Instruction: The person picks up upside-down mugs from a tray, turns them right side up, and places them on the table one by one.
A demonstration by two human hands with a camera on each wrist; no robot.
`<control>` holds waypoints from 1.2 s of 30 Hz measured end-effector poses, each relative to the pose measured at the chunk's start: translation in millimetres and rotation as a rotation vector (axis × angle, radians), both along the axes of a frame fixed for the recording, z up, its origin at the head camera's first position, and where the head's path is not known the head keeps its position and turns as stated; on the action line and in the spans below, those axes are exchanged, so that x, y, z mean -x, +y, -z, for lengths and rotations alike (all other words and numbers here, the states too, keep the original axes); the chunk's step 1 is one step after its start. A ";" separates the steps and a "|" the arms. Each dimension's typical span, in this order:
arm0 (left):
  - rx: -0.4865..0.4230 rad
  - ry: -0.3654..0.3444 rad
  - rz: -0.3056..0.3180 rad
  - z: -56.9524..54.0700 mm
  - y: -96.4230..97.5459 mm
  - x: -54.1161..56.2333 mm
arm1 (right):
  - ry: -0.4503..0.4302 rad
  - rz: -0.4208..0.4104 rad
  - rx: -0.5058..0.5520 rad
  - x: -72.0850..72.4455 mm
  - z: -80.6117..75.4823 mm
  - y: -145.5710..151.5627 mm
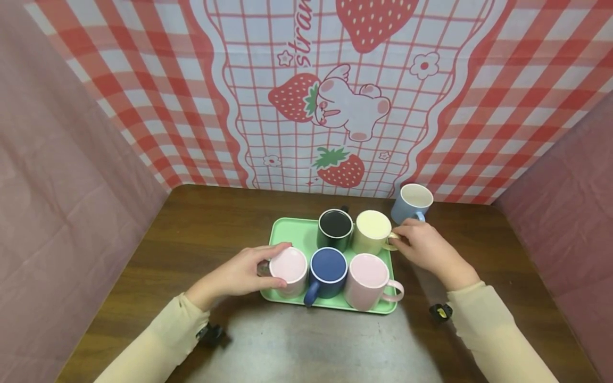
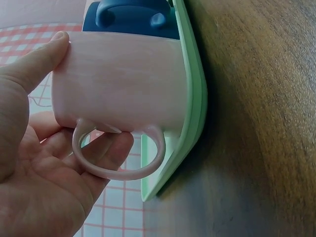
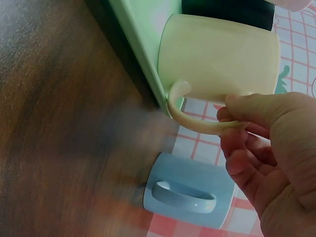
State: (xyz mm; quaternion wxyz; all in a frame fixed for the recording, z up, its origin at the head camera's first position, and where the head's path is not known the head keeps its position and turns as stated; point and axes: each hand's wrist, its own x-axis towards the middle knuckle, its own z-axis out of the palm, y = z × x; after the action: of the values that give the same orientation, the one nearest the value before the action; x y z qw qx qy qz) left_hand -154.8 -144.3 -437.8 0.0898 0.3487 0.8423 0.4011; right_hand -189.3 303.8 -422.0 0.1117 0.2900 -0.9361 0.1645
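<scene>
On a pale green tray (image 1: 292, 231) stand several mugs. My left hand (image 1: 239, 274) spans the pink mug (image 1: 292, 264) at the tray's front left, thumb on its near side and fingers on its far side; its handle (image 2: 118, 174) points toward the palm. With my right hand (image 1: 423, 244) I pinch the handle of the pale yellow mug (image 1: 371, 229) at the back right, thumb and fingers near the upper end of the handle (image 3: 195, 123). Between the pink mugs sits a dark blue mug (image 1: 328, 271), and a black mug (image 1: 335, 234) stands beside the yellow one.
A second pink mug (image 1: 365, 284) occupies the tray's front right corner, handle jutting over the edge. Off the tray, a light blue mug (image 1: 407, 211) stands at the back right of the wooden table (image 1: 215, 218), close to the checked strawberry cloth (image 1: 239, 117). Pink curtains (image 1: 62, 175) flank both sides.
</scene>
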 end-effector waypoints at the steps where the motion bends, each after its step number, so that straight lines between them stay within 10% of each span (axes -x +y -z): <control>1: 0.000 0.000 0.001 -0.2 -0.1 -0.1 | 0.002 -0.004 -0.005 0.3 0.1 -0.2; 36: -0.029 -0.034 0.016 2.8 -1.6 0.9 | 0.188 0.041 -0.004 -7.6 13.7 -5.3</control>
State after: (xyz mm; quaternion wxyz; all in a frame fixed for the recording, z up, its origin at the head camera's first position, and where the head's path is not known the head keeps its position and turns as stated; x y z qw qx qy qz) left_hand -155.8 -145.9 -440.5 0.1021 0.3500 0.8318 0.4185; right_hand -181.7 298.5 -435.7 0.2018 0.2853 -0.9275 0.1325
